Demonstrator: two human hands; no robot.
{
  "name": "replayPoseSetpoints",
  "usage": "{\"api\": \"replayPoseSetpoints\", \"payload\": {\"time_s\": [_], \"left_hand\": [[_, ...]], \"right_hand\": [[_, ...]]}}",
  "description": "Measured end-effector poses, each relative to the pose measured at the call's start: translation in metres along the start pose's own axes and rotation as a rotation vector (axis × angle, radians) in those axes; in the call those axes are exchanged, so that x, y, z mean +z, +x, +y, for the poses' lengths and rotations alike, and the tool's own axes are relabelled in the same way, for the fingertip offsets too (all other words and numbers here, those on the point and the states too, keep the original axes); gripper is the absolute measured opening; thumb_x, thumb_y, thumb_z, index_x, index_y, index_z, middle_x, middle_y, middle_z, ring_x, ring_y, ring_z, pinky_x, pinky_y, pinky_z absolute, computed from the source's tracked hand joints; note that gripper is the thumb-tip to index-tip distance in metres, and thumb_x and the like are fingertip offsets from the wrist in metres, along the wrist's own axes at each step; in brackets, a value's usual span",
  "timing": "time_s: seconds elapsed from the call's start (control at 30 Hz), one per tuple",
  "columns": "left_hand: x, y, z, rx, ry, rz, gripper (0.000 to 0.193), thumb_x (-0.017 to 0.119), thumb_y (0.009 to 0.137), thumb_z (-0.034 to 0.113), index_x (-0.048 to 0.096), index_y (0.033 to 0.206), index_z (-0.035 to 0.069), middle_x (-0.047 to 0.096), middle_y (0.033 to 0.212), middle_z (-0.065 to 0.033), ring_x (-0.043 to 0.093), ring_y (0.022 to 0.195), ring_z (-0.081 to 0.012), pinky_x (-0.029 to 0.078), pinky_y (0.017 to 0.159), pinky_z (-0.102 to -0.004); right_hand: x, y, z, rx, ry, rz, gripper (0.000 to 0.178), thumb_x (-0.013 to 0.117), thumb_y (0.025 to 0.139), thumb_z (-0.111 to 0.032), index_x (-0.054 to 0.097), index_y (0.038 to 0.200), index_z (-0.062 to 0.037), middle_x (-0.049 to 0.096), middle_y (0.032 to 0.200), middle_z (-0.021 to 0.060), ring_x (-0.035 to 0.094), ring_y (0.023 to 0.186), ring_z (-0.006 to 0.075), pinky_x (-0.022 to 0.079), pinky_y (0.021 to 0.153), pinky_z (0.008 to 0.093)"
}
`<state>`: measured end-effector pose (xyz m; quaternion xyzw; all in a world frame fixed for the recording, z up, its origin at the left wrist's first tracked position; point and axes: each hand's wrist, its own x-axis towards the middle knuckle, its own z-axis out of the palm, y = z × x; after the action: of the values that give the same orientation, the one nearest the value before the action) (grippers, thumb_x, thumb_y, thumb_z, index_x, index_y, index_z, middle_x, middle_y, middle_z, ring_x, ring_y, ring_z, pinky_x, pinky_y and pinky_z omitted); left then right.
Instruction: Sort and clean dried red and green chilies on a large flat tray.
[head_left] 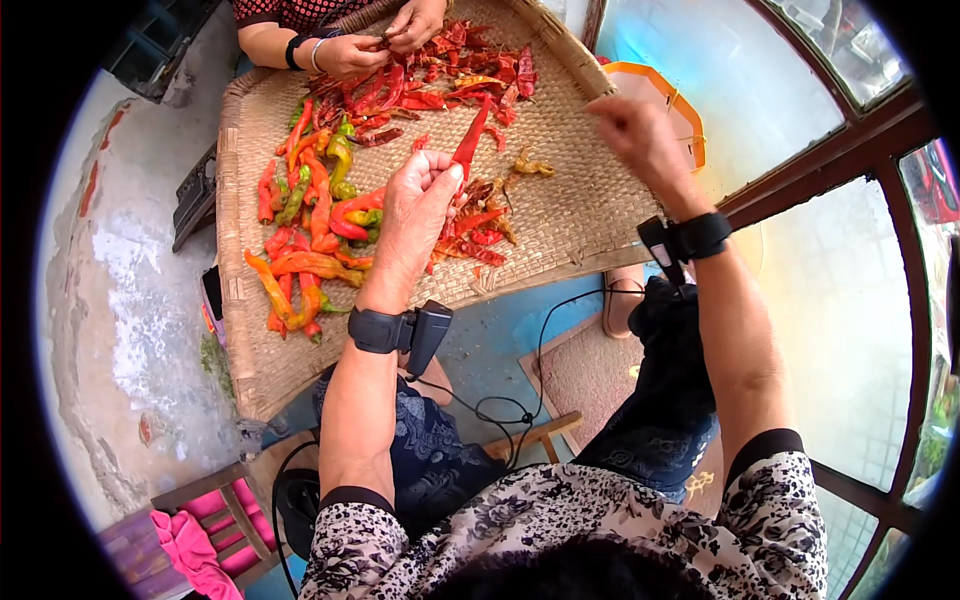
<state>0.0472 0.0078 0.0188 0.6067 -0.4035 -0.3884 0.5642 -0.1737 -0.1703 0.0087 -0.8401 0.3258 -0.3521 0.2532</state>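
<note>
My left hand (425, 195) pinches a long red chili pepper (472, 138) between thumb and fingers, its tip pointing up and away. It is raised over a large woven tray (590, 220). Left of that hand lies a pile of fresh red, orange and green peppers (315, 205). Just right of it is a small heap of dried red pieces and brownish scraps (480, 235). My right hand (645, 140) is at the tray's right rim, beside an orange-rimmed container (690, 115). Motion smears its fingers, so whether they hold anything is unclear.
Across the tray, another person's hands (385, 45) work over a spread of dried red peppers (440, 90). Framed window panes (840, 320) stand close on the right, a worn wall (130, 270) on the left. A black cable (545, 340) hangs below the tray.
</note>
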Motion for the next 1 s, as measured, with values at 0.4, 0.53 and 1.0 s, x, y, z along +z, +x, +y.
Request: {"api": "replayPoseSetpoints", "payload": {"time_s": [0.4, 0.53, 1.0], "left_hand": [[-0.009, -0.009, 0.01, 0.033, -0.027, -0.027, 0.015, 0.057, 0.091, 0.019, 0.054, 0.098, 0.005, 0.057, 0.083, 0.001, 0.055, 0.069, -0.0065, 0.043, 0.06, -0.0195], [-0.007, -0.008, 0.009, 0.037, -0.026, -0.005, 0.015, 0.056, 0.091, 0.018, 0.054, 0.098, 0.004, 0.058, 0.083, 0.0002, 0.055, 0.07, -0.0064, 0.043, 0.06, -0.0197], [-0.001, -0.005, 0.001, 0.002, 0.016, 0.015, 0.014, 0.055, 0.092, 0.018, 0.053, 0.098, 0.006, 0.06, 0.082, 0.0, 0.056, 0.069, -0.0062, 0.043, 0.06, -0.0196]], "right_hand": [[0.068, -0.003, -0.038, -0.044, -0.491, -0.425, 0.013, 0.061, 0.076, -0.014, 0.061, 0.086, -0.0054, 0.062, 0.089, 0.0142, 0.061, 0.084, 0.0341, 0.05, 0.071, 0.0436], [0.059, -0.001, -0.044, -0.218, -0.128, -0.191, 0.006, 0.058, 0.078, -0.009, 0.059, 0.082, -0.0044, 0.059, 0.086, 0.0129, 0.061, 0.078, 0.0338, 0.049, 0.067, 0.0428], [0.001, 0.005, -0.028, -0.084, 0.002, 0.175, 0.009, 0.064, 0.079, -0.008, 0.062, 0.085, -0.0024, 0.066, 0.08, 0.0155, 0.065, 0.074, 0.0278, 0.051, 0.064, 0.0355]]}}
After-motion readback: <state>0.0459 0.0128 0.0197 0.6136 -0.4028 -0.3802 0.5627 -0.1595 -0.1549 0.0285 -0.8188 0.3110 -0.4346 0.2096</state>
